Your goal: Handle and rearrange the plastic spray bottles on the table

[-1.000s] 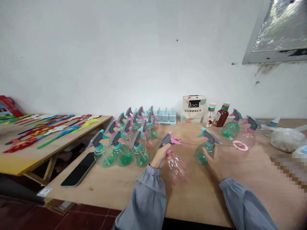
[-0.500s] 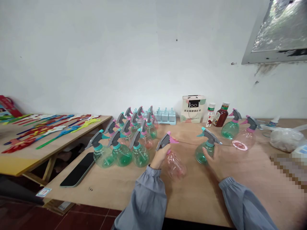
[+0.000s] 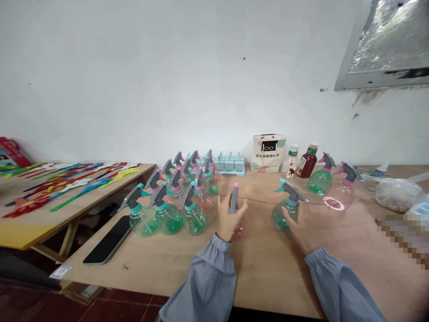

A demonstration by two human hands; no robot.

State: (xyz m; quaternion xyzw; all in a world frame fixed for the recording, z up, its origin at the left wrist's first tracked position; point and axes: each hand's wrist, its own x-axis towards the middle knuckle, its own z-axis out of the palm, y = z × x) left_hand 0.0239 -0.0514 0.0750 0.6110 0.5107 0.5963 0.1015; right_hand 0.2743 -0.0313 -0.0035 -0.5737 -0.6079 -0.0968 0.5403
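Note:
My left hand is open, its fingers spread on either side of the grey and pink head of a pink spray bottle. That bottle stands upright on the table, its body mostly hidden behind the hand. My right hand is wrapped round the side of a green spray bottle with a grey and teal head; some of its fingers are out of sight behind it. To the left, several green and pink spray bottles stand in close rows.
A phone lies at the table's left edge. Along the wall are a pale blue rack, a paper bag, a white bottle and a dark red bottle. Two more spray bottles and a plastic bag are at right.
My left hand has let go of the pink spray bottle's neck and spread its fingers. The bottle has gone from tilted to upright, its head turned away. My right hand stays at the green bottle.

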